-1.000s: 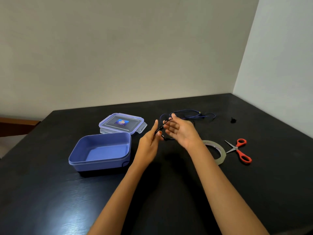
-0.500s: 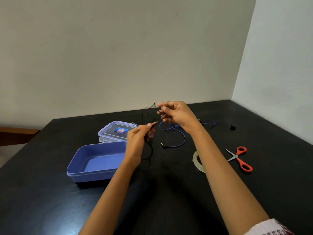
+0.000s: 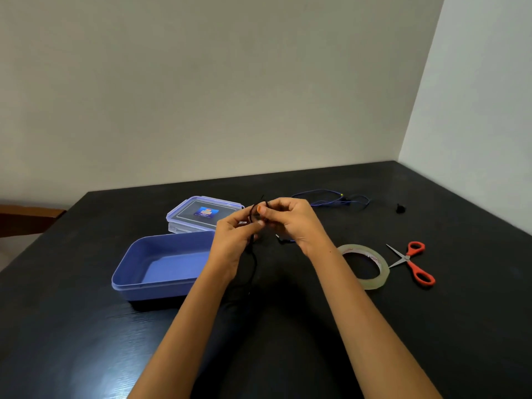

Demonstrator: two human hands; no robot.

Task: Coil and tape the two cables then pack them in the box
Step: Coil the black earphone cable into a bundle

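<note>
I saw orange-handled scissors [image 3: 405,258] lying on the black table [image 3: 460,326], their blades slightly parted and pointing left. A small black object [image 3: 400,208], too small for me to identify, sat farther back near the right wall [image 3: 475,110]. A brown wooden piece [image 3: 26,218] showed beyond the table's left edge.

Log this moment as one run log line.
step: coiling black cable | left hand: pinches it | right hand: pinches loop | blue cable: loose on table | box: open | tape: on table
</note>
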